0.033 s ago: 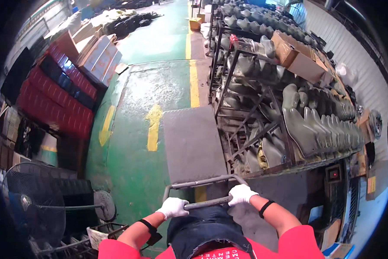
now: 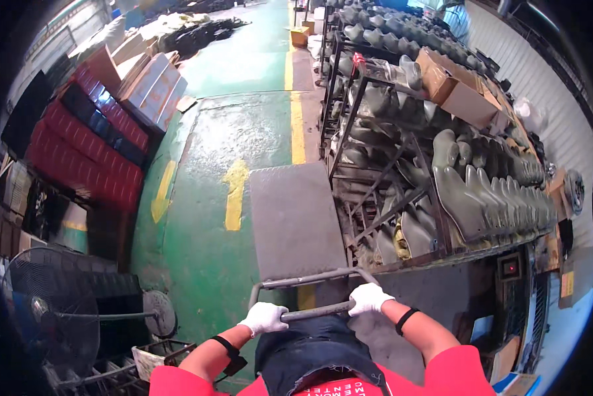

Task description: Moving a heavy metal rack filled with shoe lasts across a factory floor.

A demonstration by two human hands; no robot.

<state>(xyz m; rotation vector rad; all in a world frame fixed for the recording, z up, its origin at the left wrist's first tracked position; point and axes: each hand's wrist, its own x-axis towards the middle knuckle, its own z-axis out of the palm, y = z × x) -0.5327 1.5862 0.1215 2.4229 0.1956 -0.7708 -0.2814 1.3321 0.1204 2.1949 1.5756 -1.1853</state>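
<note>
The cart handle [image 2: 318, 311] looks like smooth, dull metal, the gloves [image 2: 265, 318] like matt cloth. The cart bed [image 2: 299, 218] is flat and matt; the painted floor [image 2: 233, 135] is glossy. The rack [image 2: 346, 127] is dark metal, the boot-shaped forms [image 2: 458, 201] smooth with a soft sheen, the box [image 2: 464, 102] matt cardboard, the wall [image 2: 534, 72] ribbed sheeting.

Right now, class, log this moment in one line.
left grip: on handle; right grip: on handle; grey panel: ahead; rack: right
</note>
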